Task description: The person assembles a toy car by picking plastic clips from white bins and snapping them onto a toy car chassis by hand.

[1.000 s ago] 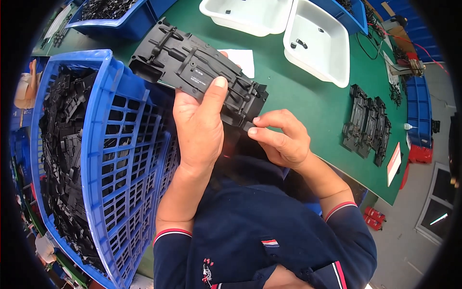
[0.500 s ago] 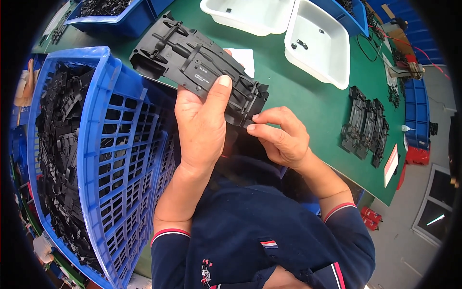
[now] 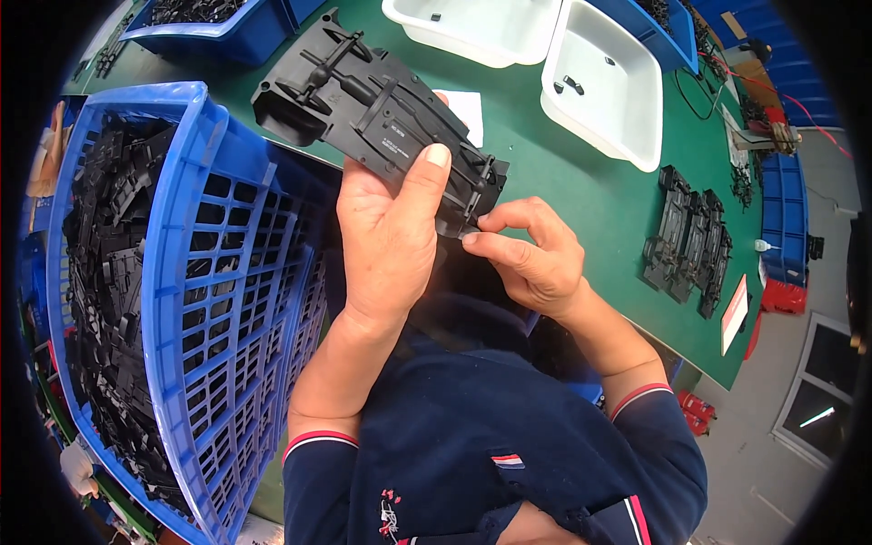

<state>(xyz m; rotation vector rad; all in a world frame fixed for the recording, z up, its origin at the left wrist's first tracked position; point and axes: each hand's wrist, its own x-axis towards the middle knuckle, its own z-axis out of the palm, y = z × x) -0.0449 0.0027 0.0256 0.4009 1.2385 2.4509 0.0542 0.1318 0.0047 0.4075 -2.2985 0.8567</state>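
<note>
A long black plastic chassis (image 3: 354, 100), like the underbody of a toy car, is held tilted over the near edge of the table. My left hand (image 3: 391, 232) grips it from below, with the thumb lying across its ribbed face. At the chassis's near right end, the thumb and index finger of my right hand (image 3: 536, 254) are pinched together against the corner. Whatever lies between those fingertips is too small and dark to make out.
A blue crate (image 3: 173, 300) heaped with black plastic parts stands at my left. Two white trays (image 3: 609, 136) at the back hold a few small black pieces. Several similar chassis (image 3: 688, 236) lie on the green table (image 3: 581, 195) at right. Blue bins (image 3: 209, 44) stand farther back.
The chassis has shifted slightly to the right and turned a little in my left hand's grip. My right fingertips stay at its corner, almost unmoved.
</note>
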